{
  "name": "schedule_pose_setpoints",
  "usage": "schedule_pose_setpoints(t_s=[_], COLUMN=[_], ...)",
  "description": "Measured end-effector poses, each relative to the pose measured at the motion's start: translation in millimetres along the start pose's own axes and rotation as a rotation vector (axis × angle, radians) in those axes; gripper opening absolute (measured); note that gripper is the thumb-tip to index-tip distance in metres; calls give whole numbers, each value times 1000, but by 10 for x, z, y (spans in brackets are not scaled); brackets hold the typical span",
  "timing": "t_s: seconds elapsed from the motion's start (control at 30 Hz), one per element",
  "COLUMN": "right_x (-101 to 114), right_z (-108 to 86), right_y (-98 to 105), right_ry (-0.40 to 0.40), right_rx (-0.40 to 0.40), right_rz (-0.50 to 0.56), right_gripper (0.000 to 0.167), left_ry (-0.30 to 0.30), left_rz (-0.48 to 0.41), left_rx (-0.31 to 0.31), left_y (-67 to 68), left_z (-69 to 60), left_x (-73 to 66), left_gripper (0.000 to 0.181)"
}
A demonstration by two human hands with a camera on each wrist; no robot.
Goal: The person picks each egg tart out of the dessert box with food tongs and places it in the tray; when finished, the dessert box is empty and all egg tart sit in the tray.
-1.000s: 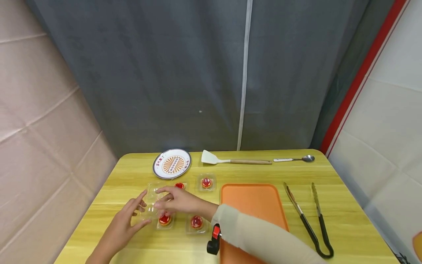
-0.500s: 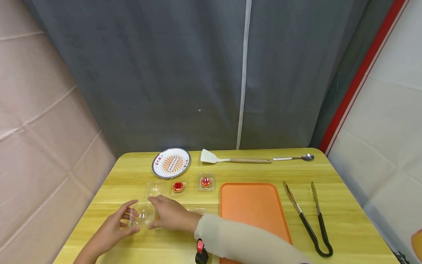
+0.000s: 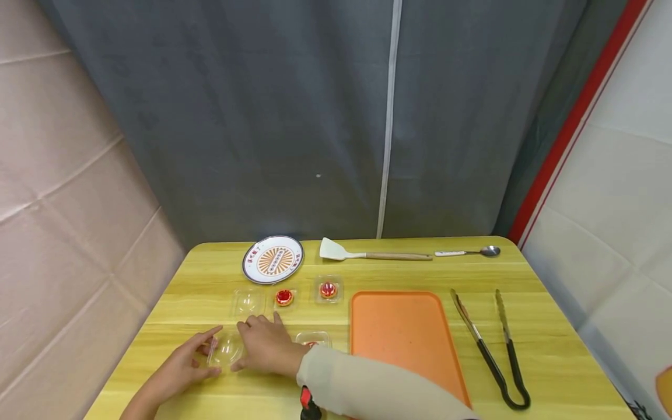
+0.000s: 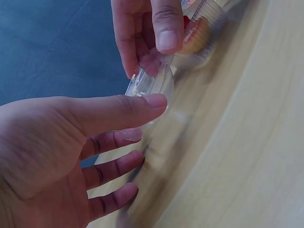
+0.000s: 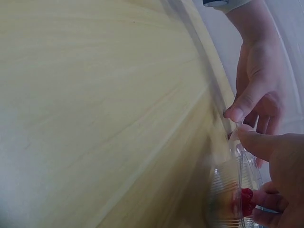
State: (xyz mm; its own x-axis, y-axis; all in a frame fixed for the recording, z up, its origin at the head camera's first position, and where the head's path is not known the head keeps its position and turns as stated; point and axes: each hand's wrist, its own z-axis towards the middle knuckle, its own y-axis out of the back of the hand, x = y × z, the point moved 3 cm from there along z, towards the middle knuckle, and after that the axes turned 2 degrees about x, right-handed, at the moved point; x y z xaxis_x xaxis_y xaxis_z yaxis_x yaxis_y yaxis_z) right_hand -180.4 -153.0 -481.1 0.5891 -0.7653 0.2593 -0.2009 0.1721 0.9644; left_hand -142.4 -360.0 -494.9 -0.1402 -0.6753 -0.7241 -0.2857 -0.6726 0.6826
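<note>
Hands (two: left hand [image 3: 181, 364], right hand [image 3: 266, 347]) pinch one clear lid [image 3: 227, 351] near four tarts [image 3: 284, 297].

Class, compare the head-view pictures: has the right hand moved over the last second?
Yes. Judged against the round plate, the right hand has moved down the picture, and also left, away from the orange tray.

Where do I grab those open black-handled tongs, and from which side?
Probably best by both black handles, just beyond the bend, reaching in from the near side and above: the tongs lie flat with legs spread, handles toward you and bare metal ends pointing away.
</note>
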Motion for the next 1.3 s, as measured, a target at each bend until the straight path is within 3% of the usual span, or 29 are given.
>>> schedule_pose_setpoints(t_s=[0.3, 0.53, 0.73, 1.3], right_x=[48, 61, 69, -3], right_z=[7, 48, 59, 1], right_y=[1, -65, -80, 15], right_ry=[-8, -33, -46, -13], right_rx=[16, 38, 43, 12], right_rz=[-5, -45, -53, 10], right_gripper=[86, 82, 83, 89], left_ry=[12, -61, -74, -154], left_rz=[9, -8, -40, -12], left_rx=[-57, -53, -50, -74], left_y=[34, -1, -23, -16], left_z=[-36, -42, -40, -70], left_x=[34, 54, 74, 78], left_gripper=[89, 87, 88, 91])
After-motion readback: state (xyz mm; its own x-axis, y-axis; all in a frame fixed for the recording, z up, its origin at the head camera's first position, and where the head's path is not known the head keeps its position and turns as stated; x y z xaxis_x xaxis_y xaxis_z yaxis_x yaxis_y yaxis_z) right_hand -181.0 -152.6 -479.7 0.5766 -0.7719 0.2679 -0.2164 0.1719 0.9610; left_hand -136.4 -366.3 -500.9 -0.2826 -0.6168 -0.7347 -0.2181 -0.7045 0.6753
